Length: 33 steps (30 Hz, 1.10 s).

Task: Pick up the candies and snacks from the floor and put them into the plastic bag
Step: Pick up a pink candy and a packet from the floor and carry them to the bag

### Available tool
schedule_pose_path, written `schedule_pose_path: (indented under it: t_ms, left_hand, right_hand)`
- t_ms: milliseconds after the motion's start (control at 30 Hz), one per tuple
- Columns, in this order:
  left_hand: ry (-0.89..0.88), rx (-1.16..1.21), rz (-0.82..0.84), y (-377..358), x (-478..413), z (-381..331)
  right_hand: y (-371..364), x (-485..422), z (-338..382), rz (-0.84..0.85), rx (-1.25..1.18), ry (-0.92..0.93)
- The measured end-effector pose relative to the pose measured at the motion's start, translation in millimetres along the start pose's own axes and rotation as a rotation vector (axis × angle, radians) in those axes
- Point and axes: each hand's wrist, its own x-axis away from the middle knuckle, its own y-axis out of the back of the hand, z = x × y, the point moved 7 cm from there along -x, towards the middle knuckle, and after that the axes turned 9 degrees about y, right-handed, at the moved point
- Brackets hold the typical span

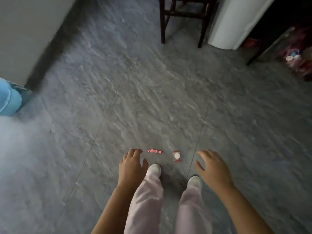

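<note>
Two small sweets lie on the grey tiled floor just ahead of my feet: a pink twisted-wrapper candy and a red packet with a white round snack. My left hand hovers palm down just left of the pink candy, fingers loosely curved, holding nothing. Palm down as well, my right hand is right of the red packet, fingers spread and empty. At the far right, by the furniture, lies a clear plastic bag with red and pink snacks inside.
A dark wooden chair stands at the top centre beside a white cylindrical object. A white wall with a dark skirting runs along the left. A blue garment or bag sits at the left edge. My white shoes stand close behind the candies.
</note>
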Motion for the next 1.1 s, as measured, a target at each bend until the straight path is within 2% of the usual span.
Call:
schedule_pose_path:
  t_ms: [167,467,667,833,1100]
  left_hand:
    - [-0.051,-0.083,0.001,-59,-57,29]
    - [-0.172,-0.147,0.086,-271,-126,105]
    - [-0.395,-0.25,0.036,-372,-188,134]
    - [-0.437,-0.213,0.005,-429,-223,155]
    - [-0.43,-0.131,0.006,-466,-230,189]
  right_hand:
    - [-99,3,-26,0.0,-0.095,-0.138]
    - [-340,29,-144,0.054,-0.229,-0.405]
    - [-464,3,-220,0.0,-0.237,-0.474]
    - [-528,-20,-249,-0.011,-0.134,-0.468]
    - [-556,-39,-270,0.038,-0.079,-0.49]
